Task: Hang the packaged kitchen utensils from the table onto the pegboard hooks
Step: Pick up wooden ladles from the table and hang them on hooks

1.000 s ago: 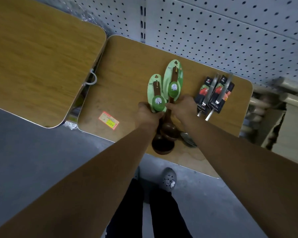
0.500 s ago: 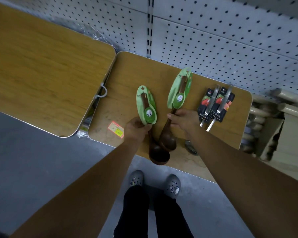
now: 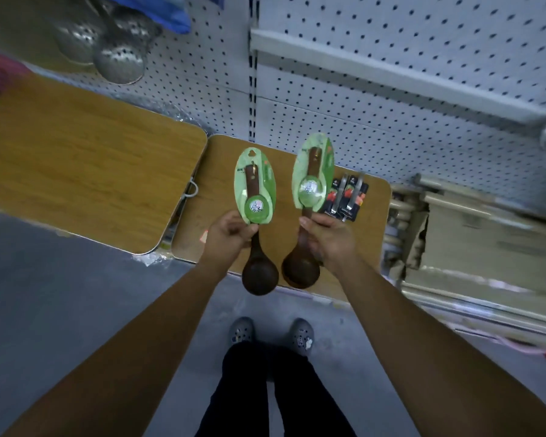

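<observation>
Ladles, two, on green cards: left ladle (image 3: 254, 200) in left hand (image 3: 230, 236), fingers curled round the handle; right ladle (image 3: 309, 190) gripped likewise by right hand (image 3: 330, 239); both held above the table (image 3: 221, 171), bowls down, hang holes up; step looks like carry to pegboard (image 3: 375, 99); next needs each hole lined onto a hook, none plainly visible; rail (image 3: 391, 67) juts out on the right, strainers (image 3: 120, 55) hang left; open board between

ladles (image 3: 255, 197) above table (image 3: 221, 171), pegboard (image 3: 360, 99) behind
</observation>
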{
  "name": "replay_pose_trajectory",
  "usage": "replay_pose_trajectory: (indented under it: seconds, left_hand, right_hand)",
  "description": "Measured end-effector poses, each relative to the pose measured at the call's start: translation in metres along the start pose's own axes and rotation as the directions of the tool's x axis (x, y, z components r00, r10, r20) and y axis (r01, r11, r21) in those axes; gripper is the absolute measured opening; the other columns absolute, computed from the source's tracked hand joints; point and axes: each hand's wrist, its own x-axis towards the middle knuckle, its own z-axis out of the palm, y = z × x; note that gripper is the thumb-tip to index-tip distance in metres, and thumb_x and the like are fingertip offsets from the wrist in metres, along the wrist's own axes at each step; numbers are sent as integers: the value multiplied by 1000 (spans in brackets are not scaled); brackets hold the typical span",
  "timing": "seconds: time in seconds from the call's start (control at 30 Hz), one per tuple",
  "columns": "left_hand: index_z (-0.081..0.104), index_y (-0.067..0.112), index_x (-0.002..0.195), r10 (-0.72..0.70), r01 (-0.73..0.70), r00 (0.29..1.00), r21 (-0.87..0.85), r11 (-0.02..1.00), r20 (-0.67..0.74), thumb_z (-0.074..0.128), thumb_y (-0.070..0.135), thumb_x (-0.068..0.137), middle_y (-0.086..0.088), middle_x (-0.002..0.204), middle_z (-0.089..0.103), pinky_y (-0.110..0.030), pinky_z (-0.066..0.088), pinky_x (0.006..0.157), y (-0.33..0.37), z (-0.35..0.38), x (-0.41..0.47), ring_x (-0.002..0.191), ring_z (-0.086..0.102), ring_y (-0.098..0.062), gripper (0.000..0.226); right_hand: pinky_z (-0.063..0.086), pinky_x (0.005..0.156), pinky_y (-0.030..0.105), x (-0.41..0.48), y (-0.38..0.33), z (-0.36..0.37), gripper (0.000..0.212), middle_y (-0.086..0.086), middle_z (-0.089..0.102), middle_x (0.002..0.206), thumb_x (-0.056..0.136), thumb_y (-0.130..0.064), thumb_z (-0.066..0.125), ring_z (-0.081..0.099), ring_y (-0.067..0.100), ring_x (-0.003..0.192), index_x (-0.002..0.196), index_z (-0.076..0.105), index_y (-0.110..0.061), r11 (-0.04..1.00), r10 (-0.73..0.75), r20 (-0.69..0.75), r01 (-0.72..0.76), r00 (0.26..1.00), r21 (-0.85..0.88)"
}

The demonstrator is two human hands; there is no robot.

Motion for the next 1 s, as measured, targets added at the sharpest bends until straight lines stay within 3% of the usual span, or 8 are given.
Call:
replay_pose_trajectory:
  seconds: [0.13, 0.2, 0.3, 0.4, 0.6, 0.7, 0.87, 1.0]
  left_hand:
    - [60, 6, 122, 59, -63, 993, 37, 997, 101, 70, 8, 89, -19, 104, 71, -47, 58, 88, 47, 8, -32, 101, 69, -31, 35]
    - [59, 8, 125, 75, -85, 984, 60, 995, 161, 71, 10, 88, -18, 106, 72, -48, 57, 90, 65, 12, -45, 102, 69, -30, 39]
    - [62, 15, 123, 102, -126, 966, 88, 988, 237, 74, 16, 85, -16, 105, 72, -50, 55, 93, 82, 23, -61, 104, 69, -29, 40]
    - [61, 19, 125, 141, -181, 942, 107, 978, 305, 77, 20, 83, -12, 103, 73, -49, 54, 95, 93, 44, -84, 104, 69, -27, 45]
    - [61, 20, 123, 200, -263, 903, 120, 957, 382, 78, 25, 81, -7, 101, 75, -55, 52, 95, 97, 92, -128, 101, 70, -26, 45]
    - [66, 36, 109, 229, -301, 891, 133, 944, 391, 77, 21, 83, 0, 99, 75, -50, 55, 92, 98, 121, -153, 98, 70, -23, 32]
    - [65, 31, 113, 271, -342, 883, 130, 931, 383, 76, 15, 84, 0, 95, 75, -51, 59, 79, 92, 177, -196, 91, 71, -28, 35]
    - [62, 33, 108, 293, -352, 884, 107, 930, 365, 70, 9, 88, 11, 82, 75, -24, 53, 58, 80, 228, -235, 69, 67, -7, 33]
  right_hand:
    - [54, 50, 24, -53, -26, -15, 22, 18, 72, 94, 82, 2, 76, 69, 20, 66, 103, 70, 2, 999, -36, -24, 36, 999, 7]
    - [53, 61, 28, -74, -33, -29, 25, 17, 74, 102, 82, -2, 78, 67, 30, 79, 106, 70, -2, 998, -55, -22, 55, 998, 10]
    - [47, 83, 52, -101, -40, -51, 24, 17, 75, 106, 82, -5, 78, 57, 34, 90, 106, 74, -7, 996, -94, -20, 94, 995, 5]
    - [48, 99, 61, -132, -44, -76, 22, 13, 76, 106, 83, -3, 77, 68, 33, 97, 103, 75, -11, 987, -161, -98, 161, 982, -15]
    - [51, 87, 52, -196, -49, -139, 30, 39, 62, 101, 84, 5, 74, 63, 33, 91, 111, 62, 1, 956, -278, -211, 292, 937, 35]
    - [58, 90, 52, -221, -45, -173, 21, 24, 74, 98, 86, 7, 71, 73, 37, 95, 104, 64, 0, 940, -317, -218, 336, 923, 56]
    - [60, 64, 28, -254, -36, -235, 16, 9, 78, 82, 88, 10, 65, 75, 17, 74, 99, 65, -2, 914, -365, -198, 390, 910, 110]
    - [60, 76, 40, -275, -25, -290, 17, 20, 76, 96, 89, 9, 66, 74, 31, 87, 97, 63, -6, 905, -381, -166, 404, 909, 135]
